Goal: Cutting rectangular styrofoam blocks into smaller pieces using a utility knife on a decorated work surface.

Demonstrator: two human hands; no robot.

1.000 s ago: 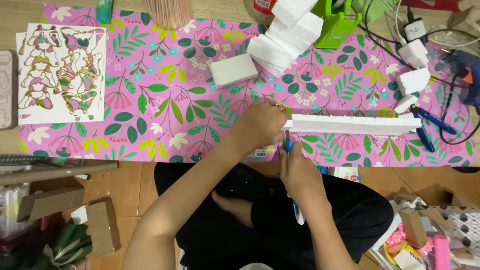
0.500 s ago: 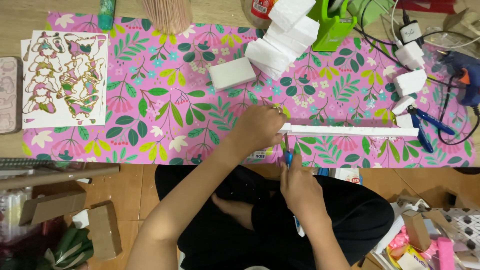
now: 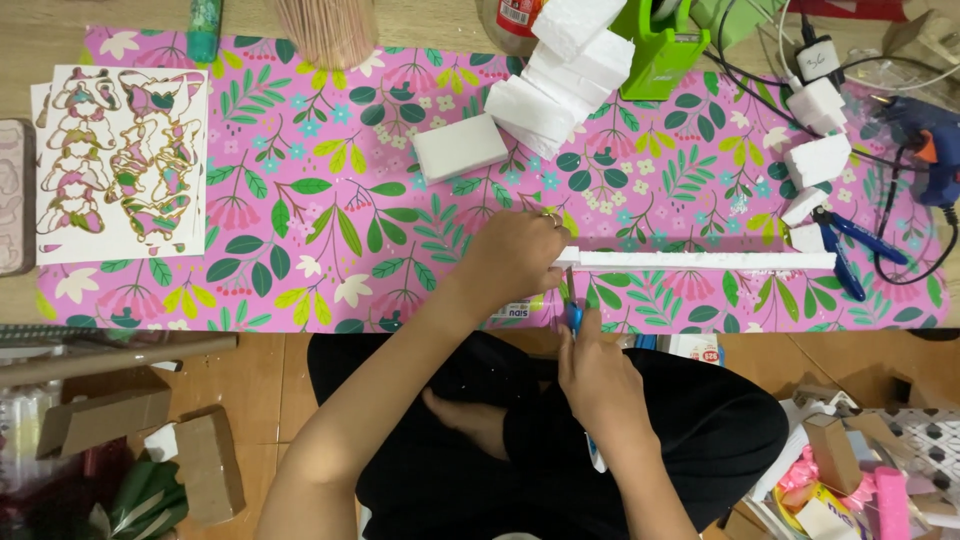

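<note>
A long, thin white foam strip lies across the pink floral mat. My left hand presses down on the strip's left end. Just below it, my right hand grips a blue-handled cutter whose blade points up at the strip beside my left fingers. I sit cross-legged in dark clothes at the mat's near edge.
White foam blocks are stacked at the back, and one block lies alone. A sheet of printed cut-outs is at left. Blue pliers, a blue glue gun and a green tape dispenser sit at right. Cardboard boxes lie on the floor.
Both hands stay at the strip's left end. The cutter has shifted slightly against the strip, and the camera view has drifted a little.
</note>
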